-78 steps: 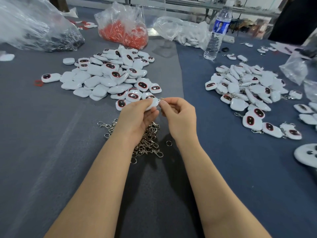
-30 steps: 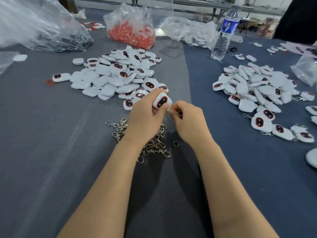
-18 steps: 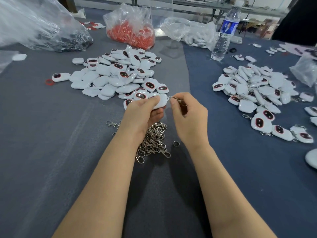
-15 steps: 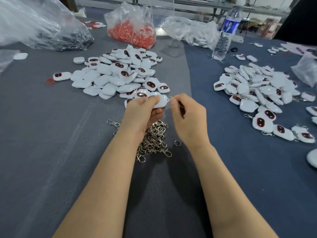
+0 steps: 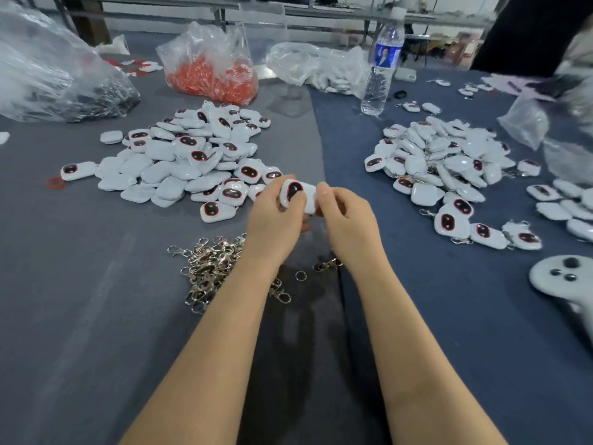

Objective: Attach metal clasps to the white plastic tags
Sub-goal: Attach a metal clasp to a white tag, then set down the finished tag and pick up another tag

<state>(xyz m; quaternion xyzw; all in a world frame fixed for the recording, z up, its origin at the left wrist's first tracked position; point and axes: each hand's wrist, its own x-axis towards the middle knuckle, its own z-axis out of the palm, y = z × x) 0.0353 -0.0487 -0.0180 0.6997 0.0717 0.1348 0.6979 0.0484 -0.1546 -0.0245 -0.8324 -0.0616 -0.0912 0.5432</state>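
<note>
Far to the left of the left hand (image 5: 272, 220), a big clear plastic bag (image 5: 48, 75) of dark parts slumps on the grey table (image 5: 80, 316). Closer to that hand, up and to its left, lies a heap of white tags (image 5: 179, 155), some showing a dark oval with a red rim. A small red ring (image 5: 54, 182) lies at the heap's left edge. Beyond the heap sits a clear bag of red pieces (image 5: 211, 72). Just below and left of the left hand, partly hidden by its wrist, is a tangled pile of metal clasps (image 5: 211, 271).

The left hand is above the table, fingers curled around one tag (image 5: 301, 191), thumb on its front, which faces the camera. The right hand (image 5: 346, 220) meets it from the other side, thumb and forefinger pinching the tag's right edge. Whether a clasp sits between those fingers cannot be told.

Just below the right wrist lie a loose ring (image 5: 300, 275) and a single clasp (image 5: 327, 264). Well beyond the hands are a clear bag of white pieces (image 5: 321, 70) and an upright water bottle (image 5: 382, 65). To the right of the right hand spreads a second heap of tags (image 5: 442, 162), several with clasps attached. Further right, near the frame's edge, rests a white controller (image 5: 561, 277)
</note>
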